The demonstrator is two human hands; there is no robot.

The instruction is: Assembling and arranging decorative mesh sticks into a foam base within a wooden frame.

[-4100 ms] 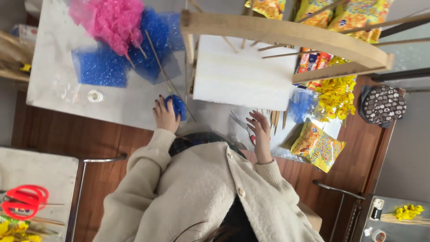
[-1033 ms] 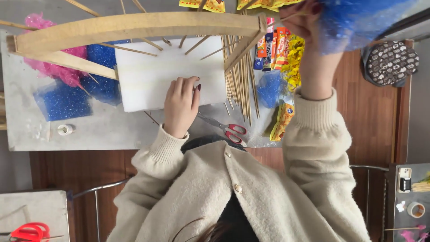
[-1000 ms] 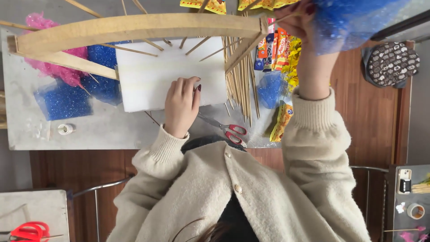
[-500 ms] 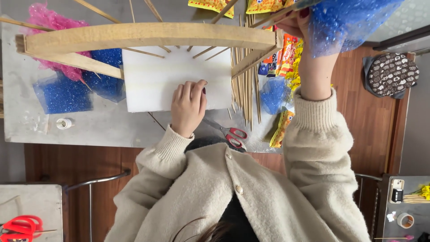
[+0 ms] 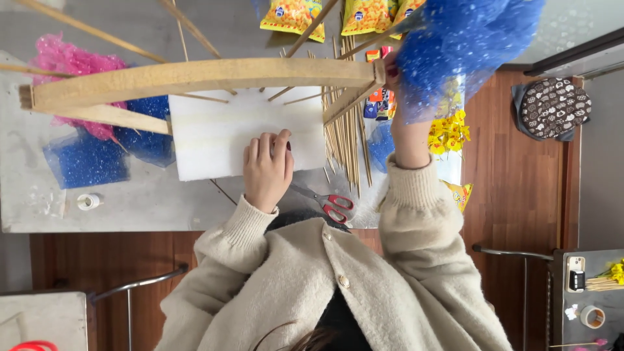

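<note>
Left hand (image 5: pixel 266 170) lies flat, fingers spread, on the white foam block (image 5: pixel 214 133), which sits on the tabletop (image 5: pixel 143 201). Right hand (image 5: pixel 395 68), raised right of the block, pinches blue mesh (image 5: pixel 461 45). Mesh judged light, soft, crushable; best held at its gathered base

place: likely a craft workshop | signs: work table (image 5: pixel 162 208), skewer bundle (image 5: pixel 344 140), blue mesh (image 5: pixel 88 159), scissors (image 5: pixel 331 203)
</note>
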